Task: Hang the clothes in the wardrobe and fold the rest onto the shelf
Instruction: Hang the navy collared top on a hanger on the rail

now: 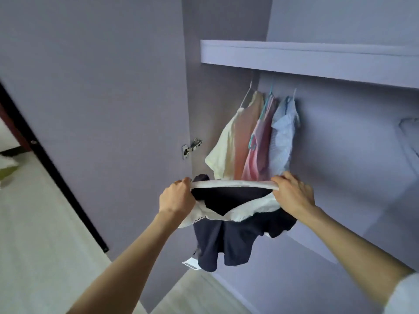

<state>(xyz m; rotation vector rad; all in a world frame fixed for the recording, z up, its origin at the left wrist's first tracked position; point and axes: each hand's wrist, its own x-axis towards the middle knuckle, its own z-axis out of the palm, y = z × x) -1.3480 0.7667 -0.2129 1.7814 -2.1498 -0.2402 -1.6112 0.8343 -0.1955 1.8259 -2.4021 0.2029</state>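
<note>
In front of the open wardrobe (226, 23), below three hung tops (254, 137), a navy garment (229, 241) hangs from its white band, gripped by the left hand (176, 196) and right hand (292, 193). One loosened grip would probably drop it to the floor.

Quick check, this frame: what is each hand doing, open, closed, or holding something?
Left hand: closed, gripping the left end of the white hanger carrying the navy dress.
Right hand: closed, gripping the hanger's right end.
</note>
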